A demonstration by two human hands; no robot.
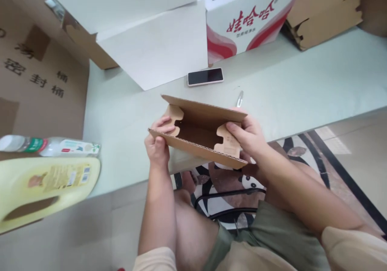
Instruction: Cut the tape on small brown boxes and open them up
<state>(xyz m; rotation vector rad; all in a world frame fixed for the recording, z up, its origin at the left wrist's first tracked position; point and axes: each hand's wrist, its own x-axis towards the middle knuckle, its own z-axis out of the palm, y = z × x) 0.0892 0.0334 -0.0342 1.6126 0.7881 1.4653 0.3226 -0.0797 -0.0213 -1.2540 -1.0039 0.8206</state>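
Between my two hands is a small brown cardboard box (199, 148), held over the table's near edge. Its top is open toward me, with the long flaps up and notched short flaps folded at both ends. My left hand (159, 142) grips the left end, the thumb on the near side and fingers on the short flap. At the right end, my right hand (246, 134) has its thumb pressed on the other short flap; its remaining fingers are mostly hidden behind the cardboard. The inside of the box is shadowed, and no contents show.
On the pale table (121, 113) lie a phone (205, 76) and a small slim metallic tool (240, 99). White boxes (163, 45), a red-and-white carton (244, 25) and brown cardboard boxes (326, 17) line the back. At left are a large carton (39, 73), a bottle (51, 146) and a yellow jug (72, 178).
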